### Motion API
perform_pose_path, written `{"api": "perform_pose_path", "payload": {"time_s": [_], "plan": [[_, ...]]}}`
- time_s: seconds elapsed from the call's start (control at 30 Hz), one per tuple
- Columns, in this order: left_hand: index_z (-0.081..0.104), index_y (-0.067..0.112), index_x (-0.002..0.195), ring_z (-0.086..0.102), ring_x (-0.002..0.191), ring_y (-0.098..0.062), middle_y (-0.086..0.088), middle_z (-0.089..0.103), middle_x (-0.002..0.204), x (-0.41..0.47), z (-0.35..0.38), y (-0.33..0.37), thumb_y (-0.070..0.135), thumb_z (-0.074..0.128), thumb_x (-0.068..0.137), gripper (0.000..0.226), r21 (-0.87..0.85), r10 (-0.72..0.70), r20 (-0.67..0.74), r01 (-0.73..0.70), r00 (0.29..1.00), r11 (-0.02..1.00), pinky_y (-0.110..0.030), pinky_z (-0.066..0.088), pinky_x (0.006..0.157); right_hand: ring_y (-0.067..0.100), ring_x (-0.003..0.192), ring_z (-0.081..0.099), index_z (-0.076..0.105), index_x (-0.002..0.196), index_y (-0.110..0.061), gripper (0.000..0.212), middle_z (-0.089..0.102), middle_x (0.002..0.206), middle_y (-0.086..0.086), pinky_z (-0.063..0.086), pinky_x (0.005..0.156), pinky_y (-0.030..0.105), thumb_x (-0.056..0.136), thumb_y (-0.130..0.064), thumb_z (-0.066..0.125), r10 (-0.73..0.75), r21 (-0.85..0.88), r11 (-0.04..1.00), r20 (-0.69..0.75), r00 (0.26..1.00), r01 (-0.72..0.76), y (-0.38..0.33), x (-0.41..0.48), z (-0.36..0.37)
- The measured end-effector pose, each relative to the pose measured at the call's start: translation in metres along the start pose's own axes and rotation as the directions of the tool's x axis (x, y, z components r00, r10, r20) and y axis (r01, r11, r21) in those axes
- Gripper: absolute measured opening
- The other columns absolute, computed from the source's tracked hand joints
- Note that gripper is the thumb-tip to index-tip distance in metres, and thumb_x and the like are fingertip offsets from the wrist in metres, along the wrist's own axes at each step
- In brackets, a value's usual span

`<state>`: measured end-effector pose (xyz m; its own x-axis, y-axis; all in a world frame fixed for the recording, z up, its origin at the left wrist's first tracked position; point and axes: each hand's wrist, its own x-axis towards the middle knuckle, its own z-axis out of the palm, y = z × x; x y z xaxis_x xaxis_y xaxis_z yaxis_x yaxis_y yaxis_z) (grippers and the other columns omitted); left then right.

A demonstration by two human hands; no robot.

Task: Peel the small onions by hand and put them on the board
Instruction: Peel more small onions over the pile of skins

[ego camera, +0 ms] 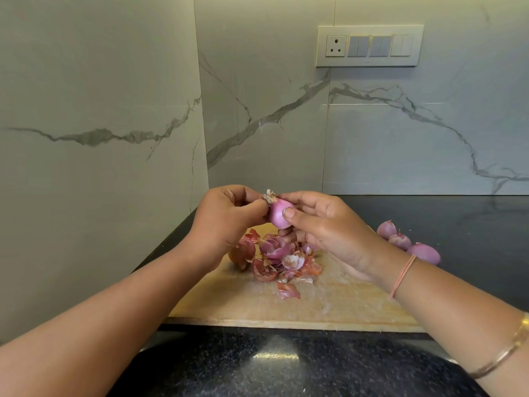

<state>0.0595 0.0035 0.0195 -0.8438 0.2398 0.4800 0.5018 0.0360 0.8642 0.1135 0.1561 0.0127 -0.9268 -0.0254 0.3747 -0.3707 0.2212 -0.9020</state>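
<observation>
Above the wooden board [329, 305] I hold a small pink onion [278, 214] between both hands. My right hand [323, 227] grips its body with thumb and fingers. My left hand [226, 222] pinches the dry papery tip at the onion's top. A heap of pink and brown peels [282, 260] lies on the board under my hands. One unpeeled brownish onion [243, 253] sits at the heap's left, partly behind my left wrist. Three peeled onions [406, 242] lie in a row at the board's far right edge.
The board rests on a dark speckled counter [286, 365] set in a corner of marble-patterned walls. A socket and switch panel [369, 45] is on the back wall. The wall on the left stands close to my left arm.
</observation>
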Motion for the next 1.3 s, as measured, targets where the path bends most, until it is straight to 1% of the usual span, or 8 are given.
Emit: {"api": "perform_pose_path", "payload": {"time_s": [0.17,0.33,0.47,0.6,0.7,0.9,1.17,1.3], "plan": [[0.068,0.01,0.068,0.071,0.071,-0.022,-0.011,0.071,0.074,0.0018,-0.003,0.0011,0.0,0.063,0.083,0.018,0.036,0.057,0.015,-0.058,0.998,0.998,-0.03,0.059,0.073,0.018,0.068,0.06,0.059,0.104,-0.008,0.014,0.064,0.085,0.014,0.055,0.069,0.028,0.097,-0.007,0.048,0.058,0.206,0.977,-0.003,0.998,-0.056,-0.0018,0.0023,0.0],[0.07,0.013,0.071,0.071,0.074,-0.02,-0.007,0.072,0.074,0.002,0.0003,-0.0048,0.006,0.065,0.084,0.015,0.075,0.022,-0.01,-0.021,1.0,0.997,-0.032,0.058,0.075,0.018,0.072,0.062,0.065,0.101,-0.014,0.013,0.067,0.092,0.016,0.056,0.075,0.03,0.095,-0.015,0.054,0.061,0.106,0.993,-0.057,0.996,-0.055,0.0016,0.0031,-0.0011],[0.07,0.008,0.076,0.071,0.073,-0.016,-0.009,0.073,0.076,-0.0005,0.0032,-0.0046,0.014,0.066,0.085,0.011,-0.039,-0.049,-0.003,0.049,0.999,0.998,-0.024,0.057,0.071,0.014,0.071,0.066,0.064,0.105,-0.021,0.023,0.069,0.101,0.004,0.053,0.07,0.024,0.084,-0.015,0.069,0.002,-0.061,0.998,-0.096,0.995,-0.008,0.0041,0.002,0.0006],[0.069,0.008,0.078,0.071,0.071,-0.014,-0.004,0.073,0.073,-0.0028,0.006,-0.0023,0.016,0.068,0.08,0.009,-0.172,-0.067,0.022,0.07,0.997,0.983,-0.017,0.054,0.063,0.025,0.083,0.07,0.061,0.098,-0.027,0.03,0.067,0.103,0.001,0.057,0.08,0.036,0.078,-0.01,0.075,-0.093,-0.171,0.983,-0.105,0.99,0.074,0.003,0.0026,0.004],[0.069,0.006,0.076,0.069,0.068,-0.011,-0.001,0.072,0.069,-0.0027,0.0055,-0.0016,0.011,0.065,0.082,0.008,-0.247,-0.095,0.034,0.101,0.995,0.964,-0.016,0.053,0.063,0.026,0.078,0.07,0.06,0.096,-0.028,0.029,0.067,0.101,0.001,0.058,0.08,0.04,0.078,-0.011,0.075,-0.115,-0.202,0.975,-0.125,0.986,0.088,0.0015,0.003,0.0052],[0.067,0.002,0.078,0.07,0.066,-0.015,-0.004,0.071,0.069,-0.0008,0.0031,0.0009,0.004,0.061,0.085,0.009,-0.232,-0.061,0.055,0.072,0.997,0.97,-0.018,0.054,0.063,0.011,0.069,0.06,0.062,0.106,-0.018,0.02,0.067,0.093,0.006,0.051,0.068,0.024,0.09,-0.006,0.06,0.01,-0.011,1.0,-0.064,0.998,-0.011,-0.0006,0.0022,0.003],[0.065,0.005,0.078,0.066,0.061,-0.01,0.001,0.068,0.064,0.0024,-0.0007,0.0015,0.002,0.055,0.09,0.016,-0.179,-0.018,0.087,0.033,0.996,0.983,-0.021,0.057,0.07,0.014,0.06,0.057,0.059,0.108,-0.004,0.018,0.062,0.08,0.011,0.049,0.054,0.023,0.093,-0.002,0.05,0.127,0.412,0.9,0.068,0.99,-0.144,-0.0038,0.0034,0.0006],[0.066,0.007,0.079,0.066,0.063,-0.01,0.0,0.068,0.067,0.0031,-0.0014,-0.001,0.005,0.056,0.09,0.014,-0.143,-0.035,0.08,0.046,0.996,0.989,-0.021,0.057,0.071,0.016,0.06,0.057,0.057,0.108,-0.004,0.016,0.061,0.081,0.013,0.05,0.054,0.023,0.093,-0.004,0.051,0.144,0.409,0.9,0.045,0.989,-0.149,-0.0031,0.0042,0.0006]]}}
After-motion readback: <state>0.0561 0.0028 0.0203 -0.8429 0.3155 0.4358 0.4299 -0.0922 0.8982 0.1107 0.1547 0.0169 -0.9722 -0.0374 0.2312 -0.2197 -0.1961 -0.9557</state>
